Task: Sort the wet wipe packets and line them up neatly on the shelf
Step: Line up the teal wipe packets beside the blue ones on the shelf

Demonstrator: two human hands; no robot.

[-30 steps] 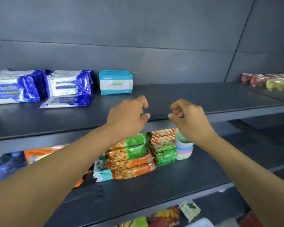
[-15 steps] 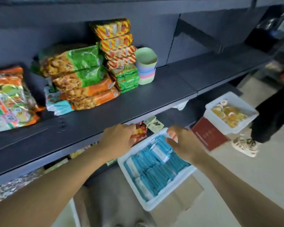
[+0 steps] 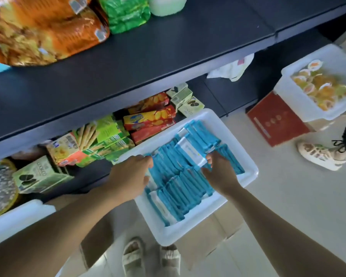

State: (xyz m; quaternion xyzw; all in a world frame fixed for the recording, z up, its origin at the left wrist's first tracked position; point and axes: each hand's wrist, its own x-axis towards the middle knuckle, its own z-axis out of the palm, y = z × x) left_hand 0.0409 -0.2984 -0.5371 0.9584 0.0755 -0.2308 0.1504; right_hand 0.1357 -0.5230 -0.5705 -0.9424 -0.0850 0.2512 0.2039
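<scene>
Both hands in the bin of wipe packets, below the shelf (image 3: 140, 56).

The white bin (image 3: 248, 176) holds blue packets (image 3: 178, 186) packed on edge. The left hand (image 3: 131, 174) and right hand (image 3: 218, 172) curl onto a clump from either side. Packets look soft, light and slick, so squeezing several by the flat ends should suit.

Packets (image 3: 185, 172) blue, some with white panels. Bin (image 3: 190, 232) white. Shelf (image 3: 168, 47) dark navy-grey. Snack bags (image 3: 48, 33) orange and gold; next bag (image 3: 126, 15) bright green. Cup (image 3: 166, 6) pale green. Biscuit boxes (image 3: 150, 120) red with yellow; stick boxes (image 3: 100, 136) green and white. Cookie box (image 3: 38, 174) pale green with dark rounds. Second bin (image 3: 288, 92) white, holding orange-yellow cups (image 3: 322, 88). Carton (image 3: 276, 118) dark red. Sandals (image 3: 150, 258) beige. Floor (image 3: 288, 196) light grey.
</scene>
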